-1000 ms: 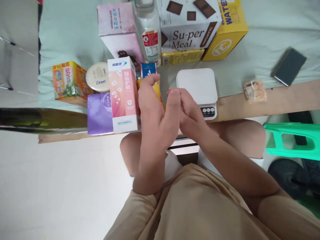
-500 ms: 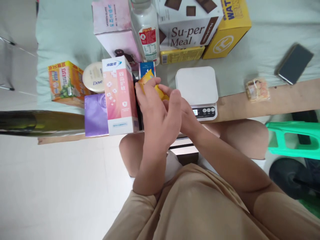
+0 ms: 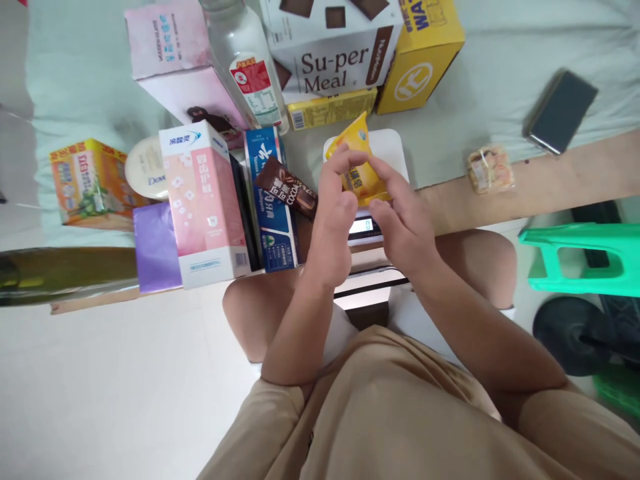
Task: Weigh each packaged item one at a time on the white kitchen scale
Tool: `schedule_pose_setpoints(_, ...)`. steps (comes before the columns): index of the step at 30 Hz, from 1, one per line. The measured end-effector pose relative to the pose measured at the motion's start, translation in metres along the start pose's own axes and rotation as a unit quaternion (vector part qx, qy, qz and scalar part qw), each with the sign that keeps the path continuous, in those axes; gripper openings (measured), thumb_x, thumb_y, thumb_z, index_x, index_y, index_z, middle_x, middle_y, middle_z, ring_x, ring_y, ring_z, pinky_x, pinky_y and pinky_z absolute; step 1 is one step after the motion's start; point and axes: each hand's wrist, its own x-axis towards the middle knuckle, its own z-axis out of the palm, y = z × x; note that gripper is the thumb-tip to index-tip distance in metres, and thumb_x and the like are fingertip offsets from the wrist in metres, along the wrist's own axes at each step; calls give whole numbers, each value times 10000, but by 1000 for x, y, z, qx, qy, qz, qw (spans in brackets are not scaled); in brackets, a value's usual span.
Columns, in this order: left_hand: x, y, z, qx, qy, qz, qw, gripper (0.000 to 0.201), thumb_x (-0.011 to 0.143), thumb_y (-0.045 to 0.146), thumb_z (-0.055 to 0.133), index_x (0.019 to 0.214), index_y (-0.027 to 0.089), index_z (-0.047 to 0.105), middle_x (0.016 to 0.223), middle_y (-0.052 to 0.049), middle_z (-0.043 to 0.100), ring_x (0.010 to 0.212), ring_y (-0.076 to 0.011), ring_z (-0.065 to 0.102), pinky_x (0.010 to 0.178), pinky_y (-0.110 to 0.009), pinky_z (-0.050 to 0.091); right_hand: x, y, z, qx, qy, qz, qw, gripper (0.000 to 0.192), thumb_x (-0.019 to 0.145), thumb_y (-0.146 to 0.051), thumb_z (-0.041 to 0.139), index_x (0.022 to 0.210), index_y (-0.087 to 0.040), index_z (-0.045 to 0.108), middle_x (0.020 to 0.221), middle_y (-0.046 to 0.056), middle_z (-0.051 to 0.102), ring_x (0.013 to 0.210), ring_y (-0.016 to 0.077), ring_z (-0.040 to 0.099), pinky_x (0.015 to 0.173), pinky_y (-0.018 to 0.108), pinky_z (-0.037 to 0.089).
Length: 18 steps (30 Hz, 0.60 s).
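Both hands are holding one yellow snack packet (image 3: 358, 172) between them, just above the white kitchen scale (image 3: 395, 148). The left hand (image 3: 334, 212) pinches the left side of the packet with thumb and fingers closed on it, and the right hand (image 3: 400, 217) grips the lower right edge with its fingertips. The packet stands almost upright, with its top corner pointing away from the person; it hides most of the scale plate, and I cannot tell if it touches the plate. The small display of the scale (image 3: 367, 225) shows between the two hands, near the wrists. Just left of the left hand lies a brown chocolate bar (image 3: 287, 188), resting tilted on a blue toothpaste box (image 3: 273, 207). Further left of it stands a pink and white box (image 3: 207, 200), and beside that box are a purple packet (image 3: 155, 247) and a round white jar (image 3: 145, 170). Beyond the hands stand a plastic bottle (image 3: 245, 67), a large white carton (image 3: 333, 47) and a yellow carton (image 3: 420, 60). Well to the right of the right hand lie a small wrapped snack (image 3: 490, 170) and a dark phone (image 3: 561, 112). The things near the hands rest at the wooden edge of the bench (image 3: 550, 180).
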Motion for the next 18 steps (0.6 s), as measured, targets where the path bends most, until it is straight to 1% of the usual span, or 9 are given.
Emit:
schedule_pose_setpoints(2,6,-9,6,-34,-10,-5,999,572,926,830,533,1235,366,659,1485,-56,607,1603,-350,451,1308,-600,426,-2,12,-8,-44,16,-12,999,529,1040,-519,486,1532,-333,540,1636,31,561,1578,258,508,1355,568,414)
schedule_pose_setpoints(5,12,-16,13,-37,-17,-29,999,600,900,872,537,1159,351,681,1428,-60,640,1611,-360,444,1262,-571,489,-3,25,-14,-89,25,6,996,529,1031,-523,514,1534,-361,538,1640,19,555,1658,311,389,1384,687,271)
schedule_pose_setpoints(7,14,-18,15,-35,-18,-33,999,632,884,893,543,1151,338,683,1405,-58,645,1600,-365,463,1233,-574,520,-3,30,-15,-102,22,21,994,538,1034,-513,504,1553,-375,515,1656,15,535,1683,335,338,1383,738,197)
schedule_pose_setpoints(9,16,-22,15,-33,-25,-32,999,655,893,895,528,1177,325,680,1399,-53,635,1617,-365,447,1246,-586,511,-2,33,-16,-113,15,33,993,559,1040,-503,480,1581,-365,485,1673,25,514,1694,349,312,1379,760,161)
schedule_pose_setpoints(11,17,-26,15,-24,-35,-24,999,669,905,901,495,1189,324,677,1409,-41,629,1642,-360,417,1293,-588,468,0,34,-15,-125,10,48,991,579,1045,-494,455,1602,-338,468,1684,43,500,1703,356,288,1381,765,136)
schedule_pose_setpoints(14,18,-31,13,3,-43,-19,999,661,911,907,454,1207,357,671,1435,-14,637,1651,-331,413,1357,-560,395,1,37,-17,-138,10,70,988,601,1050,-508,426,1610,-296,477,1700,61,483,1708,365,271,1385,760,128)
schedule_pose_setpoints(16,18,-31,9,15,-28,-17,999,630,920,878,471,1233,366,664,1450,-13,652,1647,-307,420,1383,-539,355,0,41,-21,-136,24,72,988,609,1058,-539,401,1604,-286,492,1708,62,473,1697,362,299,1390,744,156)
schedule_pose_setpoints(18,17,-28,3,16,-6,-13,1000,600,926,843,500,1243,360,661,1483,-18,655,1647,-292,414,1399,-520,320,-2,49,-28,-125,59,57,989,619,1068,-581,359,1589,-285,512,1693,61,493,1677,346,349,1397,711,206)
